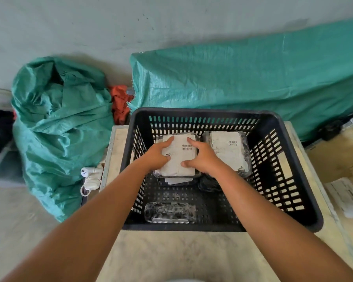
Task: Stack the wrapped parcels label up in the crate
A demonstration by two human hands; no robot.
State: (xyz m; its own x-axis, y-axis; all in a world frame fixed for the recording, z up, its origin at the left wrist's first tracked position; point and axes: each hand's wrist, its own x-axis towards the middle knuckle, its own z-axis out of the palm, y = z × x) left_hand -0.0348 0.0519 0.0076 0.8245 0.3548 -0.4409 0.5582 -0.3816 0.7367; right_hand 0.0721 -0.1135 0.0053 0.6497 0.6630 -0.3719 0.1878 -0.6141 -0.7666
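Observation:
A black slotted plastic crate (289, 165) stands on a pale table. Inside it, at the back left, a clear-wrapped parcel (179, 159) lies label up on top of another parcel. My left hand (158, 154) grips its left side and my right hand (203, 156) grips its right side, thumbs on the white label. A second label-up parcel (229, 149) lies beside it at the back right, on a darker wrapped item. A small clear-wrapped parcel (170, 212) with no label showing rests at the crate's front wall.
The pale table (181, 255) carries the crate. Green woven sacks sit behind it: a crumpled one (57, 123) at the left, a long one (253, 78) at the back. A white device with a cord (90, 178) lies left of the table. Papers (346, 196) lie at the right.

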